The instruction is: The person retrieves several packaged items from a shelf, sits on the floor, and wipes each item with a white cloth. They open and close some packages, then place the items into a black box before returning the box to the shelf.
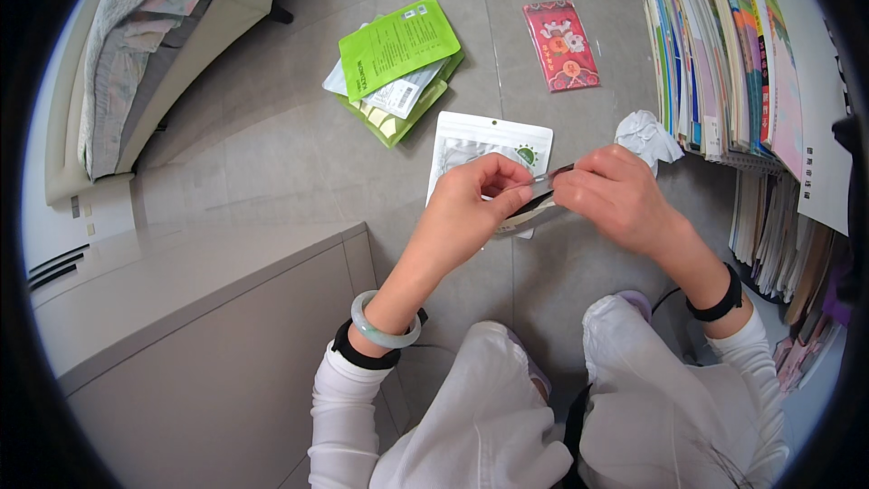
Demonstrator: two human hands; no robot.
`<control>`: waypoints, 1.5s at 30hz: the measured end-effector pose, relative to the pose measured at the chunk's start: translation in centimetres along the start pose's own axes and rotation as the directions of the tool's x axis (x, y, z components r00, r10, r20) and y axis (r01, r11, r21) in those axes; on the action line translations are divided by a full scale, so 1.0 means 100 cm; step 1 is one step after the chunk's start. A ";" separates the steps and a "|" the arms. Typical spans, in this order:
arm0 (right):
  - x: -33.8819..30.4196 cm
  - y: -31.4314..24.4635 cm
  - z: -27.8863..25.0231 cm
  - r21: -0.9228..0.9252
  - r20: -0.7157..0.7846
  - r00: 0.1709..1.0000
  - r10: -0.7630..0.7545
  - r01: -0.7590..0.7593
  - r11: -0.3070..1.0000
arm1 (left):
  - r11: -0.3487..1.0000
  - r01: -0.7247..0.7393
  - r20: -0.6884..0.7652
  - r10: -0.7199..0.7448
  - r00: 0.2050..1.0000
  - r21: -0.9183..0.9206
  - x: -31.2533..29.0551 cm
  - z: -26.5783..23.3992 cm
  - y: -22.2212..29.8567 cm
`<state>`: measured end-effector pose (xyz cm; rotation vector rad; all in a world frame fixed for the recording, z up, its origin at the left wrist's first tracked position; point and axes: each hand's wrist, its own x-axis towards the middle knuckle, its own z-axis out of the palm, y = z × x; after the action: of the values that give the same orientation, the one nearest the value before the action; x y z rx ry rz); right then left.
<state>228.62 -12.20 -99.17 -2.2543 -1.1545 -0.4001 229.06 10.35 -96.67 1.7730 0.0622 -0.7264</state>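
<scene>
Between my two hands is a small pouch (534,215), dark along its top edge and pale below, seen almost edge-on. My left hand (477,199) pinches the top edge at one end with thumb and fingers. Gripping the same edge farther right is my right hand (617,192), fingers curled over it. What the pouch holds cannot be seen. Just beyond my left hand a white packet (493,129) with a green round print lies on the floor, partly covered by that hand.
Green and white packets (398,50) lie stacked on the floor ahead. A red printed envelope (563,45) is right of them, and crumpled white tissue (648,138) sits by the book-filled shelf (724,63). A grey cabinet (217,308) stands at left, a bed (172,54) behind it.
</scene>
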 end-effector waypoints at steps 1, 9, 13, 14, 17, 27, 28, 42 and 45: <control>0.000 0.000 0.000 -0.016 0.005 1.000 0.013 -0.013 1.000 | 0.999 0.021 0.003 -0.021 1.000 -0.027 -0.001 -0.001 0.001; 0.008 -0.007 -0.004 0.175 -0.071 0.964 0.255 -0.239 0.955 | 0.980 -0.145 -0.051 0.153 0.987 0.134 -0.009 0.002 0.006; 0.016 -0.012 -0.012 0.444 -0.096 0.843 0.529 -0.440 0.781 | 0.995 -0.096 -0.108 0.098 0.989 0.022 -0.009 -0.001 0.008; 0.016 -0.009 -0.017 0.472 0.015 0.818 0.575 -0.513 0.717 | 0.995 -0.093 -0.108 0.095 0.990 0.021 -0.010 -0.001 0.008; 0.016 -0.001 -0.026 0.578 0.400 0.690 0.603 -0.701 0.418 | 0.992 -0.127 -0.103 0.128 0.986 0.022 -0.012 0.003 0.009; 0.013 0.005 -0.027 0.496 0.479 0.542 0.690 -0.816 0.297 | 0.976 -0.076 -0.038 0.086 0.996 0.206 -0.012 -0.013 0.003; 0.014 0.007 -0.028 0.506 0.481 0.541 0.689 -0.814 0.285 | 0.988 -0.056 -0.061 0.066 0.996 0.145 -0.012 -0.014 0.001; 0.008 0.023 -0.026 0.556 0.383 0.617 0.687 -0.748 0.361 | 0.998 -0.065 -0.010 0.065 0.998 0.017 -0.001 -0.024 -0.007; 0.008 0.019 -0.026 0.573 0.298 0.672 0.678 -0.694 0.436 | 0.971 -0.126 -0.015 0.132 0.991 0.204 -0.002 -0.018 -0.003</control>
<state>230.60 -14.12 -97.36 -1.8475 -0.1848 0.3416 229.55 12.08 -96.52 1.9619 -0.1107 -0.6306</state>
